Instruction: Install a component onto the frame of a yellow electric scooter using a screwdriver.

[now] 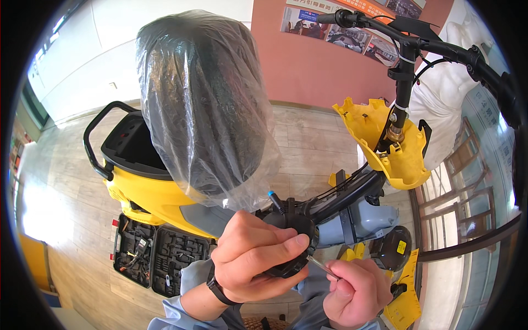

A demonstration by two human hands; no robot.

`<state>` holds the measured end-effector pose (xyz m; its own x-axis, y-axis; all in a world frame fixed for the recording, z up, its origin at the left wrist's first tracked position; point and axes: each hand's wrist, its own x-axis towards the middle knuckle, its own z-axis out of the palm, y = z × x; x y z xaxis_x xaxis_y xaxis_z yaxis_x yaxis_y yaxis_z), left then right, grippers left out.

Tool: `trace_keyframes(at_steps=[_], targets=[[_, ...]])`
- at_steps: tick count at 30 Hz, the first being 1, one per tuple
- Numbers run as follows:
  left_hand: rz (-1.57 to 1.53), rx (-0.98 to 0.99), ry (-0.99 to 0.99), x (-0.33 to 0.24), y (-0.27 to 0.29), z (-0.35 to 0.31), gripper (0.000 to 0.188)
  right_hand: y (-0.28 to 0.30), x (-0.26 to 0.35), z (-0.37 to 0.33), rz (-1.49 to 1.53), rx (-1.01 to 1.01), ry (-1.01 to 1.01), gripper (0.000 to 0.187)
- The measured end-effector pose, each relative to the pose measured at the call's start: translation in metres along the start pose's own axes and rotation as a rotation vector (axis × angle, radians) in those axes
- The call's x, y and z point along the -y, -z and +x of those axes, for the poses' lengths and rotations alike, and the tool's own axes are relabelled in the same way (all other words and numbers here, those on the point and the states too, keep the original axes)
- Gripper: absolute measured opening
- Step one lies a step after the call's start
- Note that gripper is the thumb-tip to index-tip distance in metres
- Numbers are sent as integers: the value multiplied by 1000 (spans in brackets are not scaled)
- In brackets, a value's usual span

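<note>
Black and rounded, a small plastic part (pixel 290 242) sits low in the middle of the view, gripped in the left hand (pixel 250 256), whose fingers (pixel 286 240) wrap across its front with the thumb below. A dark band (pixel 219 287) circles that wrist above a light blue sleeve (pixel 190 278). Just to the right, the right hand (pixel 356 291) has its fingers closed around a thin metal tool (pixel 323 268), whose tip touches the lower right edge of the black part. A short stub with a blue tip (pixel 273 198) sticks up just behind the part, and black cables (pixel 344 192) run from there toward the steering column. Behind the hands stands a yellow scooter (pixel 146 190) with its seat (pixel 201 104) raised upright and wrapped in clear plastic film. A loose yellow cover (pixel 379 144) hangs around the column under the black handlebar (pixel 423 41). On the wooden floor (pixel 308 137), to the left, lies an open black tool case (pixel 157 253).
</note>
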<state>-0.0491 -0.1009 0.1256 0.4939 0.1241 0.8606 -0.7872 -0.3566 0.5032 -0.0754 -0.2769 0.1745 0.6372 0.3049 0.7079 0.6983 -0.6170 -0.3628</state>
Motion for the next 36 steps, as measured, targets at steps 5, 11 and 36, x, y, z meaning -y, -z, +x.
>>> trace_keyframes(at_steps=[5,11,36], targets=[[28,-16,45,-5,-5,-3,50,-3,0,7,56,-37,78,11],[40,-28,56,-3,-7,-3,49,-3,-2,3,-75,-110,93,15],[-8,31,38,-3,-5,-3,50,0,0,0,-172,-98,94,11]])
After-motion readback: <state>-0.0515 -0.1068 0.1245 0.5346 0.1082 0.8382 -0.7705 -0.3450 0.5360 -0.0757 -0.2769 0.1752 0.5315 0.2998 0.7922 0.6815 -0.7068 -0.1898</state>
